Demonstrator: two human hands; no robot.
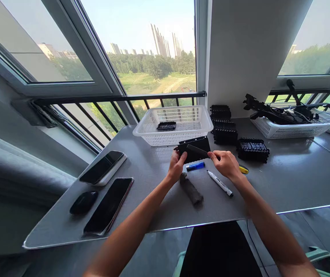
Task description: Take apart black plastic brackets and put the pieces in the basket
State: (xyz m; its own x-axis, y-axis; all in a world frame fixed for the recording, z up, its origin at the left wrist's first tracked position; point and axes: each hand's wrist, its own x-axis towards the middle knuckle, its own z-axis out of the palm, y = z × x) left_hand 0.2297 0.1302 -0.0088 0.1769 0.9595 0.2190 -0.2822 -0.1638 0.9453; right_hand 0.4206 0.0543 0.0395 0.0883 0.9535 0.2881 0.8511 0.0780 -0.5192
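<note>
Left hand point(176, 165), on my remote feed: pinching one black panel point(193, 155), held above the table point(150, 192) before a white basket point(167, 139); right hand point(225, 163): pinching one slim dark tool point(197, 150) held across it. Step, I judge: working the panel's face; next move calls for steady support. Panel: flat, rectangular, pale-specked far edge.

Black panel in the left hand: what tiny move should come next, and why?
Probably a small, gentle stroke of the thin flat tool over the black panel. The right hand holds the tool, which lies across the panel in this view, and the left hand grips the panel's left end. I can't tell whether they touch.
</note>
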